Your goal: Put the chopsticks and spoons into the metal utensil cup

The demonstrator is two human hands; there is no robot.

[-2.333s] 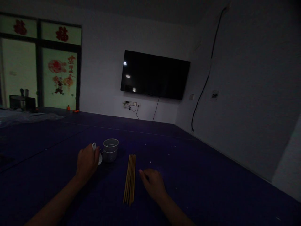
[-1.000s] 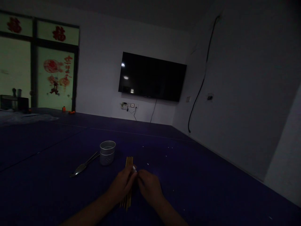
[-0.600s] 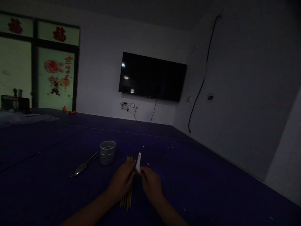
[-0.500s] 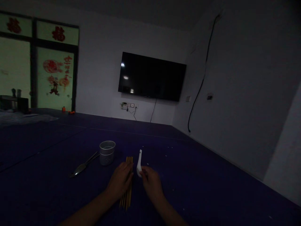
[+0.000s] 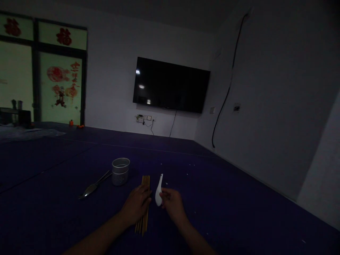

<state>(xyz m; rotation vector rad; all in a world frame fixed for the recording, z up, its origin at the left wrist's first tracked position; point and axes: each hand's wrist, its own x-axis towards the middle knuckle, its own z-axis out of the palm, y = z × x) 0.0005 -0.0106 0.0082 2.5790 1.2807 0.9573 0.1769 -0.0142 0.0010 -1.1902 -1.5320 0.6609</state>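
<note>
A bundle of several wooden chopsticks [image 5: 143, 221] lies lengthwise on the dark purple tabletop [image 5: 239, 212]. My left hand [image 5: 136, 204] is laid across its middle, fingers and thumb closed round it. Just to the right, my right hand [image 5: 171, 202] pinches a white soup spoon [image 5: 158, 194] by the side of its bowl. The spoon's handle points away from me and its bowl is nearest me. Beyond my left hand stands a grey metal cup [image 5: 120, 172]. Left of the cup are metal spoons [image 5: 91, 189], partly overlapping, so I cannot tell them apart.
Small white bits [image 5: 187, 174] are scattered on the table right of the spoon. Clear plastic wrap [image 5: 37, 134] and small orange objects [image 5: 71, 123] lie at the far left. A television [image 5: 171, 85] hangs on the back wall, and a black cable [image 5: 225, 97] runs down the right wall.
The white spoon has shifted slightly toward me and turned, its handle now leaning more to the right. My left hand stays on the chopsticks.
</note>
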